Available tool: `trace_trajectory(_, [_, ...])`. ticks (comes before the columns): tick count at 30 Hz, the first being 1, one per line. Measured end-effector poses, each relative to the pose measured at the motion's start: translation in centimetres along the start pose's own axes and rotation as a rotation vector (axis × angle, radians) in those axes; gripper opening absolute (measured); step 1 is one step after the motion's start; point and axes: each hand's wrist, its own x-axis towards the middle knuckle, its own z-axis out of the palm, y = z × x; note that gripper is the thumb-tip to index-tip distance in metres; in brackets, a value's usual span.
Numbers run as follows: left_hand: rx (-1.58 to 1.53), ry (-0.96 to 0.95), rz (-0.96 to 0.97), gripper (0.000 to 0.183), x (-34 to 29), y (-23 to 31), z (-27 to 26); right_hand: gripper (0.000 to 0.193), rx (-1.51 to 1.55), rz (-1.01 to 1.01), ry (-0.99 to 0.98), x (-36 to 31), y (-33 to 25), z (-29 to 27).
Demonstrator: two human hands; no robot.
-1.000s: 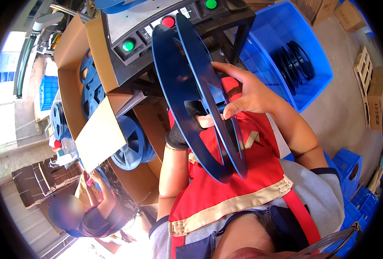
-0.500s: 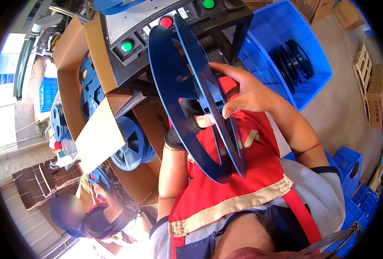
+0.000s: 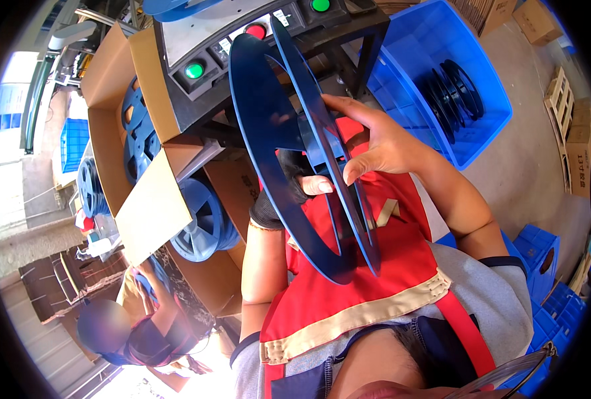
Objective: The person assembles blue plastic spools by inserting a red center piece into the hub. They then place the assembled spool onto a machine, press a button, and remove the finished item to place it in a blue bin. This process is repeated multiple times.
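A dark blue plastic reel point(image 3: 261, 110), with two round flanges on a hub, is held on edge before my red apron point(image 3: 349, 299). My left hand point(image 3: 290, 181), in a black glove that leaves the thumb tip bare, reaches through an opening in the left flange and is closed on the reel near its hub. The flange hides most of its fingers. On the other side, my right hand point(image 3: 392, 143) is bare and grips the right flange between thumb and fingers.
Ahead is a machine panel with a red button point(image 3: 255, 31) and green buttons point(image 3: 194, 70). An open cardboard box point(image 3: 152, 216) with blue reels stands left. A blue bin point(image 3: 402, 100) at right holds several black reels. A co-worker point(image 3: 152, 332) is at lower left.
The reel has turned slightly in my hands, its upper edge rising a little. My left wrist has shifted slightly left. The co-worker's arm at lower left has moved up.
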Motion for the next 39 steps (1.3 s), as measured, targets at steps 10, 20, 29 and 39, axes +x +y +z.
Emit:
trace_trajectory(10, [0.775,0.26,-0.037,0.122,1.0,5.4,4.8,0.091,0.301,-0.229,-0.103,0.2,3.9,0.2])
trace_trajectory(20, [0.929,0.127,0.185,0.071,0.2,-3.4,2.1,0.098,-0.385,-0.248,-0.132,0.3,4.2,-0.5])
trace_trajectory(29, [0.66,-0.073,0.303,0.05,3.8,-2.9,-0.8,0.088,-1.292,-0.219,0.255,-0.6,0.1,0.1])
trace_trajectory(39, [1.675,0.604,0.705,0.05,12.9,13.2,-10.9,0.099,-1.3,-0.107,0.638,-2.7,-3.1,-11.5])
